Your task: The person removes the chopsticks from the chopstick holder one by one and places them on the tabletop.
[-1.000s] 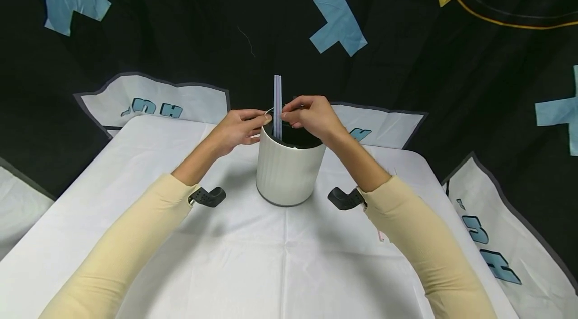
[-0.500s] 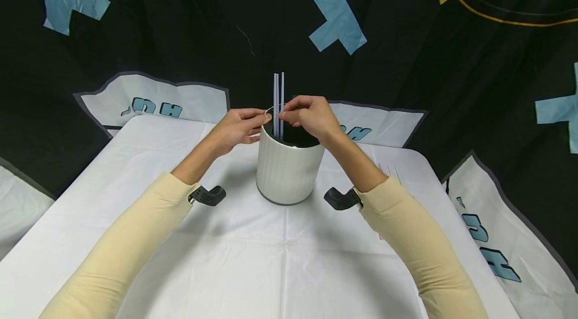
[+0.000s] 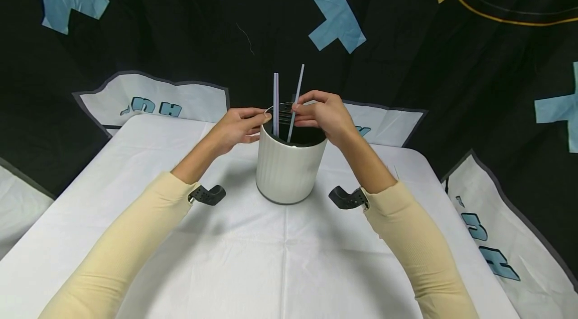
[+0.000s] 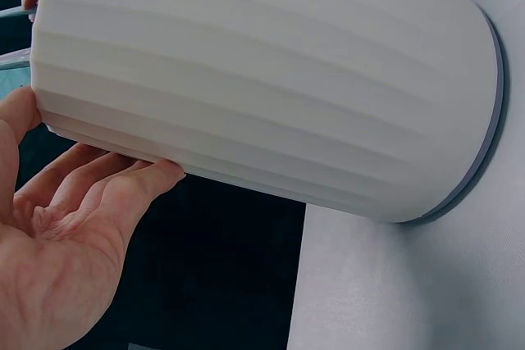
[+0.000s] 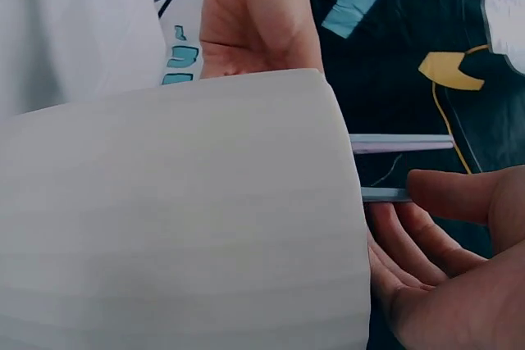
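Two upright sticks and one leaning stick rose from a white container

At nine o'clock on the container, the left hand held the rim, its thumb at the edge and its fingers against the outer wall; whether the thumb tip hooked inside could not be told. The container stood upright on a white-covered table, at twelve o'clock from the person. The upright sticks stood side by side, close together, at about eight o'clock in the dark opening. Just right of them, the leaning stick tilted toward one o'clock, its lower end disappearing near six o'clock; how deep it went was hidden. The right hand, at two o'clock, pinched this stick between thumb and fingers above the rim.

The step in hand appeared to be parting one stick from the others while the container was steadied. The next move seemed to call for a firm pinch, a steady left hand and enough space between the sticks, so that neither the upright pair nor the container was knocked.
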Motion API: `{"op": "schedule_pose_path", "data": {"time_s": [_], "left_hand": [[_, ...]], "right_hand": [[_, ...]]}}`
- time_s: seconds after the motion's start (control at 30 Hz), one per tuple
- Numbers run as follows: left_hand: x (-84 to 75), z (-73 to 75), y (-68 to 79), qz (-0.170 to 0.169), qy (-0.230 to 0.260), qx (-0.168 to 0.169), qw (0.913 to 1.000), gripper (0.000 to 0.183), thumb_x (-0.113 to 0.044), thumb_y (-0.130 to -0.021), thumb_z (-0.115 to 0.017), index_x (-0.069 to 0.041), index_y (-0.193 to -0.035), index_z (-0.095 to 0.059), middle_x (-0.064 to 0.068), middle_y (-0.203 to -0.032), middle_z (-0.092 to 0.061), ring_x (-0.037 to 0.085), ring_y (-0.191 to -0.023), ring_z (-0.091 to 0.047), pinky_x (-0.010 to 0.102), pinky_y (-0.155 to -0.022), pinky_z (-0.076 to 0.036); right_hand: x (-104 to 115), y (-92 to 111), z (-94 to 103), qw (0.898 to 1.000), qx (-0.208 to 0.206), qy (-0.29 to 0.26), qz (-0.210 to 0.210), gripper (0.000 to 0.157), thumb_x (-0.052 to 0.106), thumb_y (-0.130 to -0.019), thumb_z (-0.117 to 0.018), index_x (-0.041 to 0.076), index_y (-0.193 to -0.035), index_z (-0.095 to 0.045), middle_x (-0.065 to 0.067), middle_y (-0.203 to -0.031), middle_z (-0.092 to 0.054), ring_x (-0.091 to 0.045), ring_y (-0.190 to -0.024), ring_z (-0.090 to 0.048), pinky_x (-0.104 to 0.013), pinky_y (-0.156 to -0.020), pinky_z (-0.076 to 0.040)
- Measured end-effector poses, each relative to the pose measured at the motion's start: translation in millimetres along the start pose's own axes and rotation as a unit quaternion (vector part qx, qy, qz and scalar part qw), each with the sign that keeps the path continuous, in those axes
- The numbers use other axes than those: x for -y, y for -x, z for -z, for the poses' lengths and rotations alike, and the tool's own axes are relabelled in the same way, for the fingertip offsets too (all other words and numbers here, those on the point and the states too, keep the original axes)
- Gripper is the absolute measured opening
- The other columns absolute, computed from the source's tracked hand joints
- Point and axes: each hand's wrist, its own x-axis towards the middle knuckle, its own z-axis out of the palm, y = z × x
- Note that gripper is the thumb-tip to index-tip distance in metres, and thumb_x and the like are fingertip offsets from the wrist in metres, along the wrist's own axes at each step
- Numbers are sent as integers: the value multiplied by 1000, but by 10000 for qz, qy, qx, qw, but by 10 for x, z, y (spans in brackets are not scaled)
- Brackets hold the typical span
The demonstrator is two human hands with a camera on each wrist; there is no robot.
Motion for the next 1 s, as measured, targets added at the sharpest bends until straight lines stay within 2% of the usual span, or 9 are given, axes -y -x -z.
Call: {"op": "schedule_pose_path", "data": {"time_s": [0.23,0.47,0.6,0.77,1.0], "left_hand": [[-13,-20,1,41,83,-19,10000,46,-28,-101,-66,-5,-140,-58,11,-145,-58,28,-132,-58,43,-104,-54],[-23,-32,-4,35,37,-16,10000,46,-28,-101,-66,-6,-140,-58,11,-145,-58,28,-133,-58,42,-104,-54],[-20,-31,-6,29,3,-26,10000,45,-28,-101,-66,-6,-140,-59,10,-145,-58,28,-132,-58,41,-104,-54],[-4,-23,-24,12,-64,-19,10000,45,-28,-101,-65,-5,-139,-59,12,-141,-59,27,-128,-60,42,-103,-55],[-4,-11,-26,48,-20,-36,10000,45,-26,-102,-65,-5,-141,-57,10,-143,-59,26,-126,-61,41,-102,-55]], "right_hand": [[-49,28,116,9981,-285,-529,99,11,9,-98,-67,3,-107,-64,-12,-103,-70,-20,-81,-76,-32,-81,-64],[-74,53,217,9909,-662,-1133,302,11,6,-97,-68,1,-106,-63,-10,-101,-67,-19,-78,-74,-31,-76,-64],[-87,60,308,9870,-832,-1329,368,13,6,-97,-67,-1,-108,-63,-10,-104,-67,-19,-79,-74,-30,-77,-64],[-99,86,445,9817,-1075,-1535,336,10,9,-99,-65,5,-109,-65,-11,-107,-68,-18,-82,-75,-28,-80,-63],[-78,140,667,9712,-1419,-1874,387,19,11,-99,-67,2,-116,-65,-11,-106,-69,-17,-83,-74,-27,-81,-62]]}}
